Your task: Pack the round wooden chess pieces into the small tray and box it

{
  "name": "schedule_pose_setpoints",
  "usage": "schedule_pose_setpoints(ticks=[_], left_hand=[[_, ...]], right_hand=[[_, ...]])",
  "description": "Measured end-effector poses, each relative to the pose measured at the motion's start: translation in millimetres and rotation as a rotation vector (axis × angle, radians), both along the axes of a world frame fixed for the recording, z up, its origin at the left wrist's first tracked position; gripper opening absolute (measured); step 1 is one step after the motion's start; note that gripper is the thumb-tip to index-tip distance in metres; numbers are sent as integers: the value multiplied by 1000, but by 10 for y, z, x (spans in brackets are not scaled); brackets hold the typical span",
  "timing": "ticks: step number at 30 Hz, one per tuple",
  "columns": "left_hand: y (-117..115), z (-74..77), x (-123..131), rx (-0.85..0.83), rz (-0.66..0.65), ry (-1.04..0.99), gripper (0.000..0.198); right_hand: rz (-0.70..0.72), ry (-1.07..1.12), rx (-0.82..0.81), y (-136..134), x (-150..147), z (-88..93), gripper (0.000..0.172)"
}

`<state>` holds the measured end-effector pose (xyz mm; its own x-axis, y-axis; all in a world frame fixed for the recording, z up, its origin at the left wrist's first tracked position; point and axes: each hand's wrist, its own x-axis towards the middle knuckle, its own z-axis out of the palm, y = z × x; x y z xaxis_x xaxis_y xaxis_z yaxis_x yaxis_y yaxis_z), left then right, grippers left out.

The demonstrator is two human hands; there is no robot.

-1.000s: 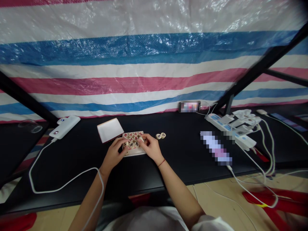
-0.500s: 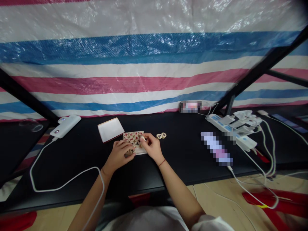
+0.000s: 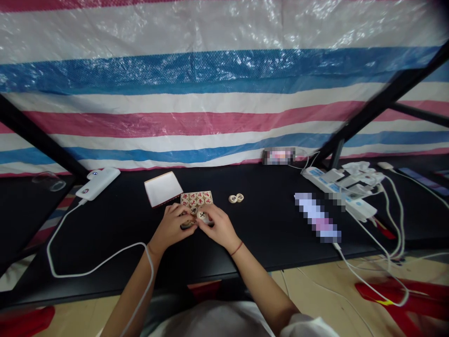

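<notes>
A shallow box (image 3: 212, 193) on the black table holds round xiangqi pieces, red-marked ones (image 3: 199, 195) in the back rows and black-marked ones nearer me. My left hand (image 3: 174, 225) curls over the box's front left corner, its fingers round pieces that it partly hides. My right hand (image 3: 219, 227) is at the front right of the box, thumb and fingers closed on a black-marked piece (image 3: 201, 215). Right of the box lie two loose pieces (image 3: 233, 199), touching each other. A white-lined box lid (image 3: 163, 189) sits behind my left hand.
A white power bank (image 3: 98, 184) with a cable lies at the left. To the right are a phone (image 3: 317, 217), another phone (image 3: 279, 156) at the back, and a power strip (image 3: 358, 206) with chargers. The cable loops across my left forearm.
My right hand has moved from the box's right side toward its front, closer to my left hand. The red-marked pieces at the right are now uncovered. The view has shifted slightly.
</notes>
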<state>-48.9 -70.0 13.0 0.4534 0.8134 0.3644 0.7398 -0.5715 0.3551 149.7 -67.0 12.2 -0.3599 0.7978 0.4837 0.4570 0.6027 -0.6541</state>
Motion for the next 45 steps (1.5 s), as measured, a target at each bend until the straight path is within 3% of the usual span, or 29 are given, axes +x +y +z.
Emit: schedule_pose_setpoints(ticks=[6,22,24,27,29,32,35,40,45], left_hand=[[-11,-4,-54,-54,31,19,17],[-17,-38,-28,-99,57,-41,18],[-38,-13,5,-77,72,-35,21],[-72,30,82,-28,91,-10,24],[-85,44,132,10,90,18,28],[-87,33,174,21,77,57,29],[-84,-5,179,8,70,82,26],[-85,-62,187,10,92,94,26],[-84,-78,207,30,92,90,26]], right_hand=[[14,-201,99,-72,-23,-71,20],[-36,-223,104,-110,-93,-73,15],[-75,-166,113,-67,-30,-70,15],[-276,-100,136,61,183,-51,19],[-386,-178,142,167,376,-53,27],[-393,-403,110,294,637,-106,40],[-376,-508,70,354,787,-196,40],[-349,-512,48,398,838,-316,34],[-339,-435,83,418,837,-303,28]])
